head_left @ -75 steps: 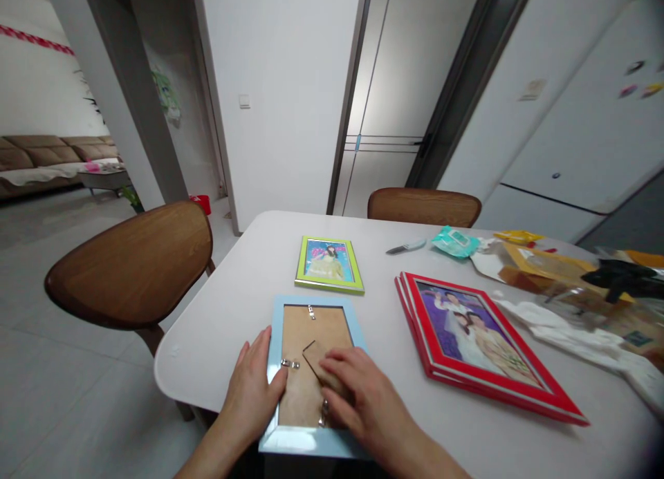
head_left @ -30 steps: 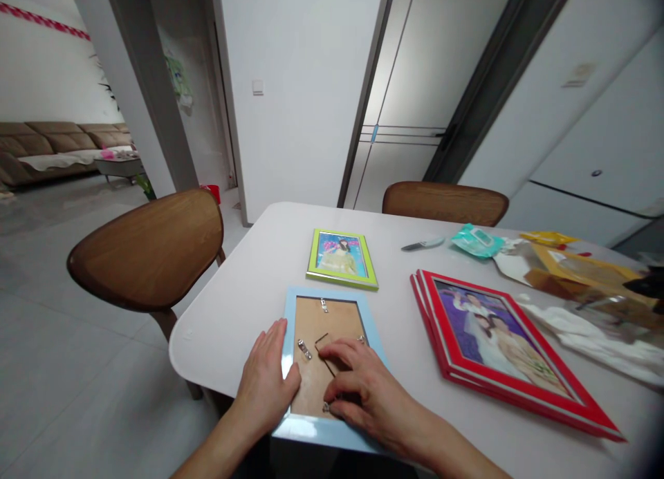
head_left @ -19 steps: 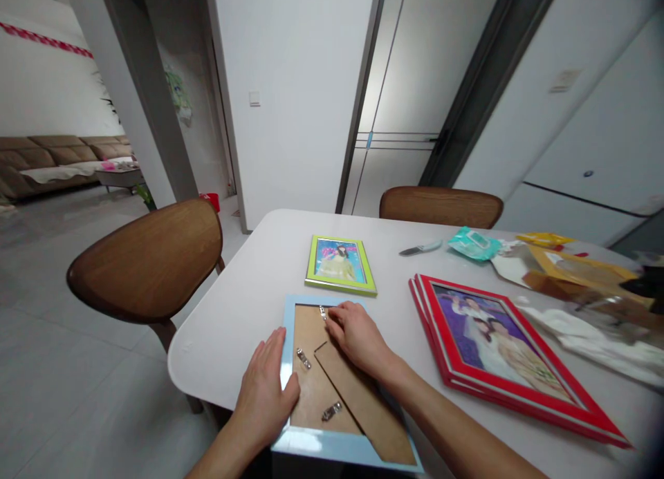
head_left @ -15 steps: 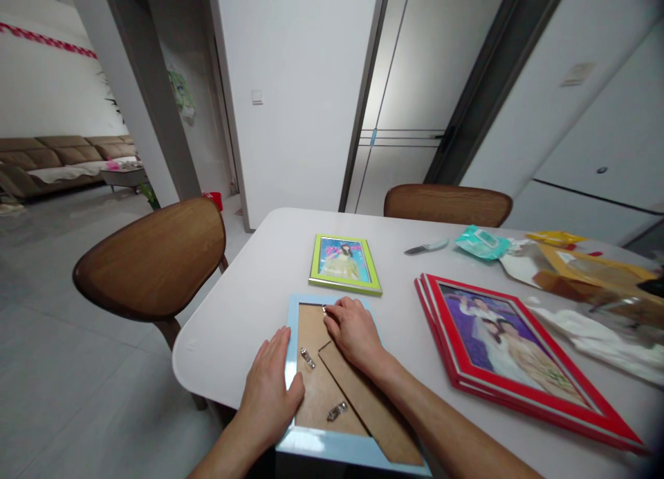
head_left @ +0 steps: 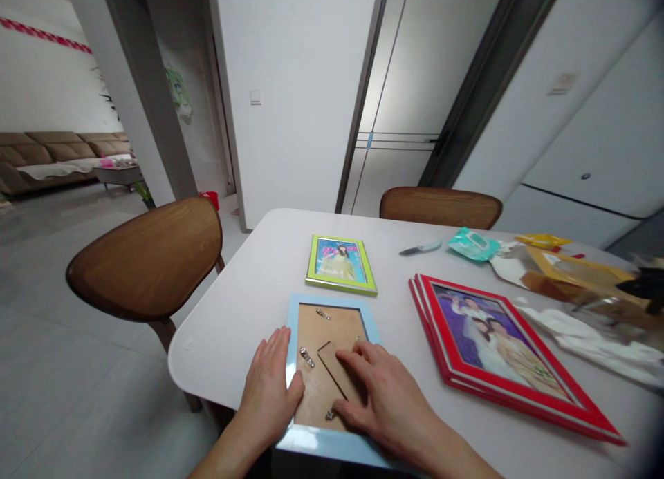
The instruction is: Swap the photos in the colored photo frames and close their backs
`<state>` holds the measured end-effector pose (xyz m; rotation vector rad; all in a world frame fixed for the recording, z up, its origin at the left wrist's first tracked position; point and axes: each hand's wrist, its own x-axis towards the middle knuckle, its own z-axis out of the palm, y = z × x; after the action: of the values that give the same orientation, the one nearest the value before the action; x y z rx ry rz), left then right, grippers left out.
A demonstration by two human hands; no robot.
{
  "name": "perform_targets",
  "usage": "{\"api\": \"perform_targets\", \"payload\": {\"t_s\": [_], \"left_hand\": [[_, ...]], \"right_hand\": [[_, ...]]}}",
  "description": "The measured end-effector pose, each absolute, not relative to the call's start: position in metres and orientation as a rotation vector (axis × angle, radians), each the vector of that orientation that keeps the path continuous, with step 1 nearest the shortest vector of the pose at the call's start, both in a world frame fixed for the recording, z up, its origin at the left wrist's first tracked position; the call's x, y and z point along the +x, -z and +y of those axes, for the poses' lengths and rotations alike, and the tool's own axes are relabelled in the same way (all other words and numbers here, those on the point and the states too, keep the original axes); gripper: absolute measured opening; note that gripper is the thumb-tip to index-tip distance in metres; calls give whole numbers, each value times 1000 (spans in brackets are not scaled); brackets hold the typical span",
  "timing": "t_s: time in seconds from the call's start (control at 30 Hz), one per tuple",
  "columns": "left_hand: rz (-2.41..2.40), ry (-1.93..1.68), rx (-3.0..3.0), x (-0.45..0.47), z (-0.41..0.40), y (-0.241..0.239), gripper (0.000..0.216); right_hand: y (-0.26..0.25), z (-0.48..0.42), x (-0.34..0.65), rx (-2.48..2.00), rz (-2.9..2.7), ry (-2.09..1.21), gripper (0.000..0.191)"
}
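Observation:
A light blue picture frame (head_left: 321, 443) lies face down at the table's near edge, its brown backing board (head_left: 311, 399) showing. My left hand (head_left: 267, 386) rests flat along the frame's left side, fingers stretched out. Spread over the right part of the board is my right hand (head_left: 391, 392), thumb by the lower metal clip (head_left: 330, 415) and fingertips on the stand leg (head_left: 348, 379), which it partly covers. Other metal clips include the upper clip (head_left: 323, 314), lying slanted, and the left clip (head_left: 307, 358). Another by my right fingertips is mostly hidden.
A green-framed photo (head_left: 339, 265) lies just beyond the blue frame. Stacked red-framed photos (head_left: 498, 341) are on the right. Behind them are a knife (head_left: 420, 249), a teal packet (head_left: 473, 245) and crumpled wrapping (head_left: 586, 341). Wooden chairs stand left (head_left: 150, 258) and behind (head_left: 440, 207).
My right hand has come down from the upper clip to the lower right of the board, uncovering the upper clip. My left hand keeps its place.

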<state>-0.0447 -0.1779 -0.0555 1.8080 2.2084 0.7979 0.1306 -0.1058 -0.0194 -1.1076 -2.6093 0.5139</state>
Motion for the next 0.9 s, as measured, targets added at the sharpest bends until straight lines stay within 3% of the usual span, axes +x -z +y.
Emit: {"api": "perform_targets", "payload": {"t_s": [0.2, 0.33, 0.57, 0.9], "left_hand": [[2230, -796, 1783, -44, -177, 58, 52], [2124, -986, 1641, -40, -177, 44, 43], [1437, -1432, 811, -55, -178, 4, 22], [1753, -1370, 663, -146, -215, 26, 27]], "right_hand": [[20, -106, 130, -1123, -2476, -680, 36], [0, -103, 130, -1128, -2424, -663, 33], [-28, -109, 125, -958, -2324, -755, 27], [38, -67, 159, -1502, -2329, -475, 51]]}}
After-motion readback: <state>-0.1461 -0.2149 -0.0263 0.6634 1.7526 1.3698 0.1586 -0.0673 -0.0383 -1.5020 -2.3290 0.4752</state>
